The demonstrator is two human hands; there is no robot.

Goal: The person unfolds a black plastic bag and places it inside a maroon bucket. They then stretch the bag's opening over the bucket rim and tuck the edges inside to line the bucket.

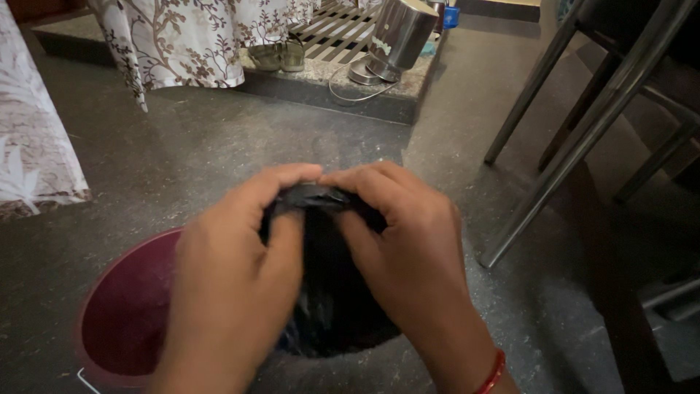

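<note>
My left hand (230, 284) and my right hand (408, 255) are side by side, both pinching the top edge of a black plastic bag (328, 292). The bag hangs down between my hands, crumpled and shiny. Its lower part sits over a round maroon bin (127, 314) on the floor, whose open mouth shows at the lower left. A red thread band is around my right wrist. My fingers cover most of the bag's top.
Dark speckled stone floor (219, 153) all around. A steel pedal bin (397, 36) and a pair of sandals (281, 55) sit on a raised step at the back. Floral cloth (182, 40) hangs at top left. Metal chair legs (576, 146) stand at the right.
</note>
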